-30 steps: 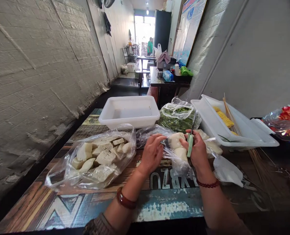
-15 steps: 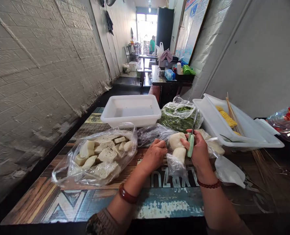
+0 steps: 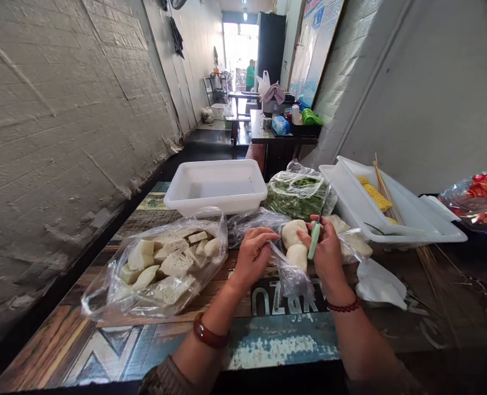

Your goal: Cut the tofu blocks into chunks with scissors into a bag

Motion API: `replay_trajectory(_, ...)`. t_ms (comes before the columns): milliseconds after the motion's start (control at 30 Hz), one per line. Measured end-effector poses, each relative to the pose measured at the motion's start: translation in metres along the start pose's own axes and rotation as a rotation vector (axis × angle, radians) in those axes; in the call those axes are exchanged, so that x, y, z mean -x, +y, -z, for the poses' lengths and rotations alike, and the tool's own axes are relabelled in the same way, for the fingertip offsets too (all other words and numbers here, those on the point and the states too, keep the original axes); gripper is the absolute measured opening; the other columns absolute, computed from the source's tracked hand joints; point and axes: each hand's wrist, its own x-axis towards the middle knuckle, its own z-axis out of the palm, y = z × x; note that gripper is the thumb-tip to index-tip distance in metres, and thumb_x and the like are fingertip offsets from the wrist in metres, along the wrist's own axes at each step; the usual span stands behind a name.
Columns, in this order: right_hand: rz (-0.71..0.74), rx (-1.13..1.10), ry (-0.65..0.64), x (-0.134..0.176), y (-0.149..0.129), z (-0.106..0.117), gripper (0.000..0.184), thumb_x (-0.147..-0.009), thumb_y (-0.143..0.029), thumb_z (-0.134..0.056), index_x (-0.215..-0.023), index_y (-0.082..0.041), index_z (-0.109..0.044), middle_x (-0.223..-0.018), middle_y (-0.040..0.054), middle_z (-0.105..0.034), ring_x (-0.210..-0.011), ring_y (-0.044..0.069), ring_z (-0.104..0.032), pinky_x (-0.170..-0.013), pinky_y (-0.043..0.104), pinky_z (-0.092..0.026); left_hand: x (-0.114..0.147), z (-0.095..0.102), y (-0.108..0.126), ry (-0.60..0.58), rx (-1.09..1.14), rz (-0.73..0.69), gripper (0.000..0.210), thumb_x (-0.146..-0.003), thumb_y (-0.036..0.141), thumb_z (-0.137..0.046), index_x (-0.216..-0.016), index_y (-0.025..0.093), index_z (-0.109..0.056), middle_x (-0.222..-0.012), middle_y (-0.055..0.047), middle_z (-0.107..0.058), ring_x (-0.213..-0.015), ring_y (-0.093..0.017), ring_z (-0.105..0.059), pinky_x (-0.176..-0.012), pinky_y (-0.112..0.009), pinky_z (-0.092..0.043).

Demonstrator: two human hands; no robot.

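My left hand (image 3: pixel 252 253) pinches the edge of a clear plastic bag (image 3: pixel 293 278) stretched toward it. Two pale, rounded lumps (image 3: pixel 296 255) sit at that bag's mouth, one above the other. In my right hand (image 3: pixel 328 249) is a knife with a light green handle (image 3: pixel 314 241), its blade pointing up and away. That hand's thumb rests against the upper lump. To the left lies an open clear bag of cut, spongy pale pieces (image 3: pixel 178 265). Another bagged pale lump (image 3: pixel 356 242) is just right of my right hand.
A white plastic tub (image 3: pixel 216 204) stands behind the bag of pieces. Beside it are a bag of green vegetables (image 3: pixel 296 198) and stacked white trays (image 3: pixel 412 230) with corn (image 3: pixel 375 196) and wooden sticks. A crumpled white bag (image 3: pixel 379 285) lies at right. Walls flank the table.
My left hand has lifted and opened slightly into a pinch, pulling the clear bag's edge leftward. The knife stays in my right hand. The whole view has shifted a little.
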Motion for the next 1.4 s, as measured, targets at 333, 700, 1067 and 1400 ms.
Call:
replay_trajectory(333,0.039,-0.036,0.103,-0.007,0.002,0.001,0.052,-0.068,-0.038,-0.076,-0.113,-0.021,-0.055,-0.100,0.0072,-0.068,-0.088,0.023,-0.068,-0.076,0.036,-0.057,0.012,-0.004,0.030,-0.317,-0.271,-0.061,0.017,-0.078,0.037,-0.073,-0.079,0.022,-0.065,-0.075,-0.004,-0.063,-0.073,-0.021,-0.051,-0.074,-0.032,-0.032)
replay_trajectory(700,-0.002,-0.064,0.098,-0.008,0.002,-0.005,0.053,-0.066,-0.040,-0.076,-0.112,-0.021,-0.057,-0.098,0.0067,-0.070,-0.085,0.023,-0.068,-0.076,0.036,-0.056,0.043,0.018,0.008,-0.447,-0.403,0.001,0.006,-0.083,0.023,-0.067,-0.080,0.024,-0.071,-0.087,-0.006,-0.067,-0.090,-0.025,-0.058,-0.088,-0.039,-0.038)
replay_trajectory(1067,0.213,0.132,-0.017,0.012,0.002,-0.013,0.051,-0.071,-0.034,-0.076,-0.117,-0.021,-0.055,-0.103,0.0091,-0.073,-0.093,0.027,-0.069,-0.085,0.043,-0.054,0.026,-0.031,0.042,-0.188,-0.442,0.275,0.044,-0.069,0.040,-0.078,-0.101,0.017,-0.057,-0.095,-0.008,-0.063,-0.083,-0.025,-0.059,-0.074,-0.036,-0.046)
replay_trajectory(1400,0.183,0.153,-0.086,0.007,0.001,-0.010,0.053,-0.069,-0.033,-0.076,-0.117,-0.020,-0.057,-0.098,0.0084,-0.074,-0.088,0.026,-0.069,-0.083,0.043,-0.054,0.050,-0.027,0.040,-0.221,-0.459,0.203,0.021,-0.077,0.020,-0.054,-0.098,0.019,-0.056,-0.086,-0.003,-0.063,-0.074,-0.018,-0.056,-0.068,-0.029,-0.041)
